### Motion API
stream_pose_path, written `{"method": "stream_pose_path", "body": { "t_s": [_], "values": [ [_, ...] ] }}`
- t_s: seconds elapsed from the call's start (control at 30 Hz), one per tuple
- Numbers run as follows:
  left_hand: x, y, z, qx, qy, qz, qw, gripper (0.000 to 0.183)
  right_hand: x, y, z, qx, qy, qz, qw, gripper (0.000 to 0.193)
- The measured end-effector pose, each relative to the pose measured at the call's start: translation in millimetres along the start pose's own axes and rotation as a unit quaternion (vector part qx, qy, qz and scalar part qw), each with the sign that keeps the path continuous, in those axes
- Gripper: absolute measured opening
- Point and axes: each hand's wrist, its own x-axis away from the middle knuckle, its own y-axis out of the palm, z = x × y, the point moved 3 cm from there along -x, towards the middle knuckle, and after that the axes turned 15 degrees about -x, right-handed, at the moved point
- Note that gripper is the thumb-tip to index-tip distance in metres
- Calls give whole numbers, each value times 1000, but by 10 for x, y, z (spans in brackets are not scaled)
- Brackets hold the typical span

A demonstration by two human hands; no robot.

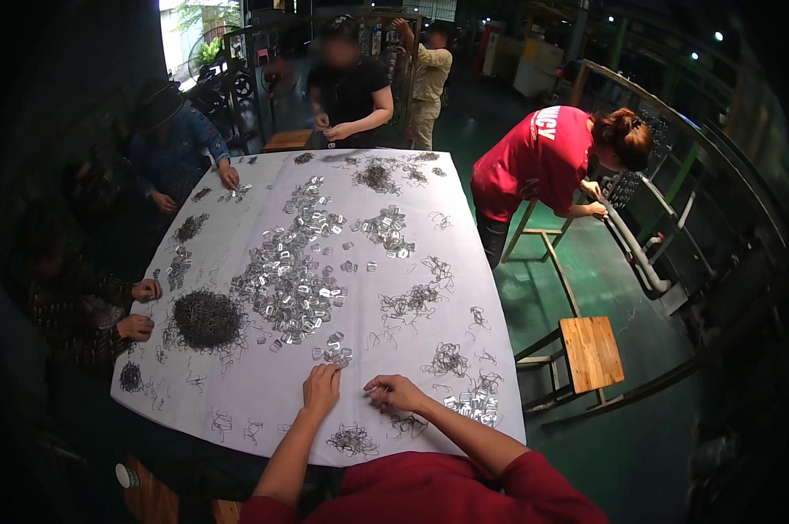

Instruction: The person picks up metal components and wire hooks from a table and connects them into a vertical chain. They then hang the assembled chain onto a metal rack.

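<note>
My left hand [322, 389] rests at the near middle of the white-covered table [360, 327]. Its fingers are pressed together beside a small heap of flat silver metal pieces [335, 354]; what they hold is too small to make out. A short way to its right, my right hand [396, 395] hovers over the cover with loosely bent fingers, their tips apart and nothing visible in them. Just below it lie thin bent wire pieces [407, 424]. A pile of similar wires [353, 440] sits between my forearms. More silver pieces [473, 407] lie right of my right forearm.
A large heap of silver pieces [294, 284] covers the table's middle, beside a dense dark wire pile [207, 319]. Several people work around the left and far edges. A person in red [538, 162] bends at a rack on the right. A wooden stool [591, 354] stands nearby.
</note>
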Motion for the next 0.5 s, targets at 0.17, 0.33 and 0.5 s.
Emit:
{"method": "stream_pose_path", "body": {
  "t_s": [0.17,0.33,0.5],
  "values": [
    [-114,-175,156,-5,17,78,997,28,58,-87,101,83,-3,18,996,23],
    [186,-214,165,101,-61,71,990,32,77,-109,52,203,-15,109,973,34],
    [1329,-532,311,441,-134,-182,868,25,211,-34,-136,310,-51,191,930,47]
  ]
}}
